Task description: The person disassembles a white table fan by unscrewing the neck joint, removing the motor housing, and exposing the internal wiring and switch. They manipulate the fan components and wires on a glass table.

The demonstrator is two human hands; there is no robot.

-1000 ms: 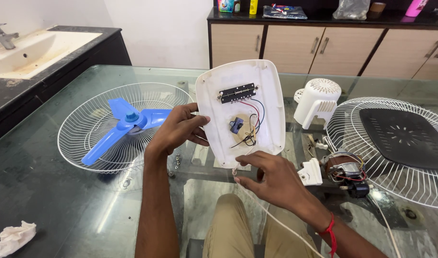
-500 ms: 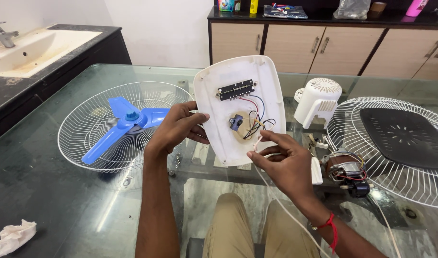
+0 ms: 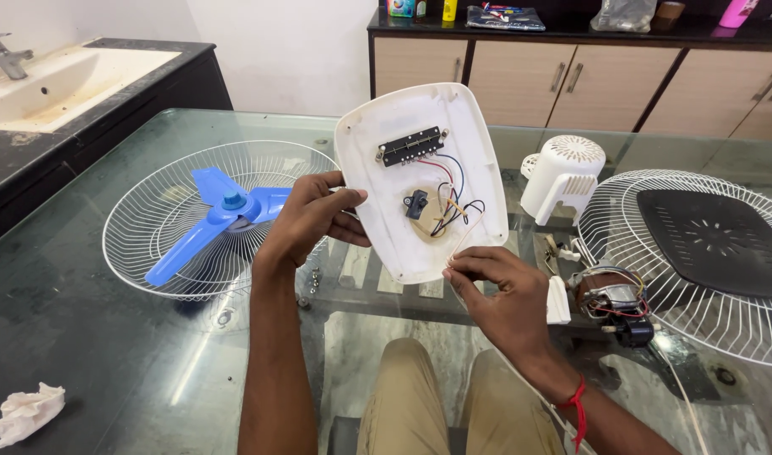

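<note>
At the centre of the frame, above the glass tabletop (image 3: 108,354), I hold a white plastic fan base cover (image 3: 478,143), a smooth rounded shell tipped up so its hollow inside faces me. My left hand (image 3: 306,221) grips its left edge, thumb over the rim and fingers curled behind. My right hand (image 3: 504,291) is at its lower edge, fingertips pinched together on a thin white cord (image 3: 462,244) that runs down past my wrist. Inside the shell sit a black rectangular switch block (image 3: 411,146), a small dark part, and thin red, black and white wires (image 3: 453,206) looping over a round tan patch.

At left, a white wire fan guard (image 3: 150,211) lies dished on the tabletop with a glossy blue three-bladed propeller (image 3: 213,221) in it. At right lies a second wire guard (image 3: 655,295) with a black slotted centre plate, and beside it a white vented motor housing (image 3: 563,173) and a bare motor (image 3: 609,299) with copper windings. A crumpled white tissue (image 3: 28,411) sits at lower left.
</note>
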